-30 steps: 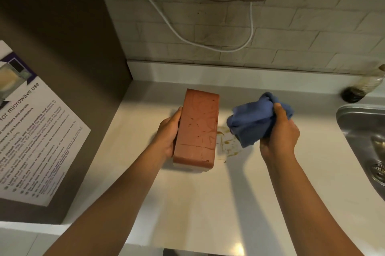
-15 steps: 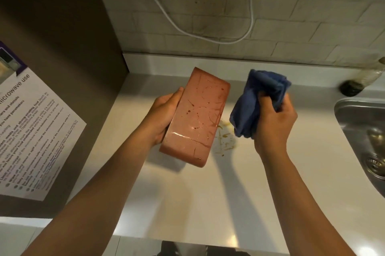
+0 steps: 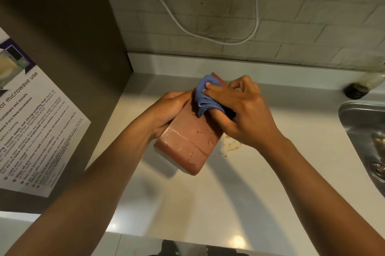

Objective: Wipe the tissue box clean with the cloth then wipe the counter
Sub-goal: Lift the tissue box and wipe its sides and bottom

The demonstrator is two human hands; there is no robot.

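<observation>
Your left hand (image 3: 166, 112) grips the reddish-brown tissue box (image 3: 187, 139) by its left long side, holding it lifted off the white counter (image 3: 208, 203) and tilted, near end lowest. The box's glossy broad face is turned up toward you; it shows dark streaks and small brown spots, a wet sheen along its near end, and faint rectangular seam lines. Your right hand (image 3: 243, 114) clenches a bunched blue cloth (image 3: 205, 97) and presses it against the far part of that face, fingers spread across the fabric. On the counter just right of the box lies an orange-brown smear (image 3: 231, 145). At the right edge sits a stainless steel sink (image 3: 354, 122); its basin shows a drain (image 3: 378, 167), and whatever else lies in it is too blurred to tell.
</observation>
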